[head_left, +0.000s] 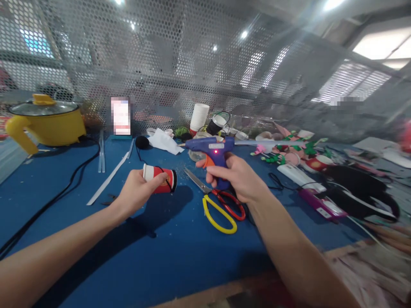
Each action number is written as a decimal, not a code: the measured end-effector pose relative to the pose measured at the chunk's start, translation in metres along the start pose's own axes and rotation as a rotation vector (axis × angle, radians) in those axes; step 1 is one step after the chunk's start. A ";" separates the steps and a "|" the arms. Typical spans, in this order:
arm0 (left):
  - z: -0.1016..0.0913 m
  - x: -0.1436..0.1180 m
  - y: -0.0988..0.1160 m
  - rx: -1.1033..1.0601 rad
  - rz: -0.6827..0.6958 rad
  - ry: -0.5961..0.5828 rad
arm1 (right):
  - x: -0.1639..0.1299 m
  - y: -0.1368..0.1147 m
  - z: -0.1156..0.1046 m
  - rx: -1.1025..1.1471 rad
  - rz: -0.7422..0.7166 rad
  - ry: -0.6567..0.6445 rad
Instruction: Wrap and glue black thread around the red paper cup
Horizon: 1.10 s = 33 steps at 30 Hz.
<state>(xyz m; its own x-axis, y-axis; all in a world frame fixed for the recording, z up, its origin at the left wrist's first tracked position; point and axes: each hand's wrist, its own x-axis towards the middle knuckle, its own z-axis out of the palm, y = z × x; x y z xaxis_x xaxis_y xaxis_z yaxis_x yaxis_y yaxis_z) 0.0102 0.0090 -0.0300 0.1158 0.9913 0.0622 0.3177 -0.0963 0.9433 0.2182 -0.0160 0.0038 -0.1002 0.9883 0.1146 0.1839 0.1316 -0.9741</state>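
Above the counter (pixel 180 261), back from its near edge, the cup (pixel 157 170) is clamped by the left hand (pixel 136 188), the glue gun (pixel 208 145) by the right hand (pixel 241 176). The cup could be dented — by too tight a grip.

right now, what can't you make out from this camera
All in the head view:
Most fingers of the left hand: hidden behind the red paper cup.
Part of the glue gun: covered by the right hand.
Words on the gun's label: too small.
Content of the bright screen: pixelated.
Red object at the right edge: blurred and cut off.
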 end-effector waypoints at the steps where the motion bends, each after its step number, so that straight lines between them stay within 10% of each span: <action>1: 0.000 0.001 0.000 0.005 0.006 0.010 | -0.007 0.001 0.003 -0.027 0.006 -0.009; 13: -0.005 -0.003 0.028 0.002 -0.167 0.086 | -0.031 0.015 0.022 -0.827 -0.228 0.083; 33: -0.005 0.000 0.028 -0.065 -0.267 0.112 | -0.037 0.019 0.024 -0.911 -0.287 0.084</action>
<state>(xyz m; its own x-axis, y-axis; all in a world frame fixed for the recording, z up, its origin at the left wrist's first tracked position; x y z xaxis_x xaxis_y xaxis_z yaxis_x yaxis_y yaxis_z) 0.0138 0.0067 -0.0020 -0.0696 0.9848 -0.1591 0.2612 0.1719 0.9499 0.2015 -0.0517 -0.0238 -0.1958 0.9068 0.3733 0.8567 0.3434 -0.3848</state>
